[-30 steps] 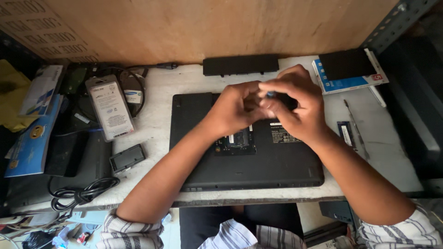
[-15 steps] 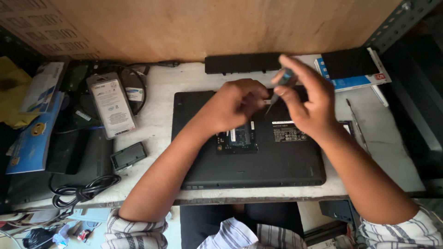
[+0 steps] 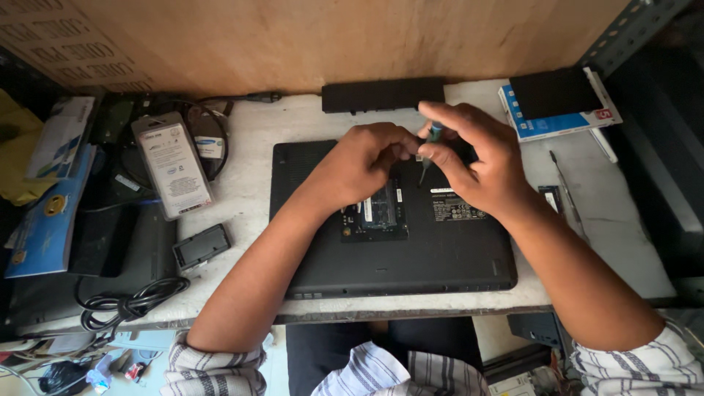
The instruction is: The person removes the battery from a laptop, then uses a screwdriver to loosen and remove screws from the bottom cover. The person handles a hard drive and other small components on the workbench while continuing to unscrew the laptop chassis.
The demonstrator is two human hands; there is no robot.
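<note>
A black laptop [image 3: 440, 257] lies upside down on the white bench, its memory bay open with a green memory module [image 3: 378, 214] showing. My right hand [image 3: 477, 165] grips a small screwdriver [image 3: 429, 150] by its teal handle, tip pointing down at the laptop's underside. My left hand [image 3: 363, 161] is curled over the laptop next to the screwdriver, fingertips pinched close to its shaft; whether it holds something small is hidden.
A long black battery [image 3: 383, 95] lies behind the laptop. A blue and black box [image 3: 561, 103] sits at the back right, a thin tool [image 3: 566, 194] right of the laptop. At left are a boxed drive [image 3: 172, 165], a small black cover [image 3: 202, 246], cables [image 3: 125, 304] and another laptop.
The right hand has lowered the screwdriver from a raised tilt to upright over the laptop. The left hand stays beside it, and more of the memory bay shows.
</note>
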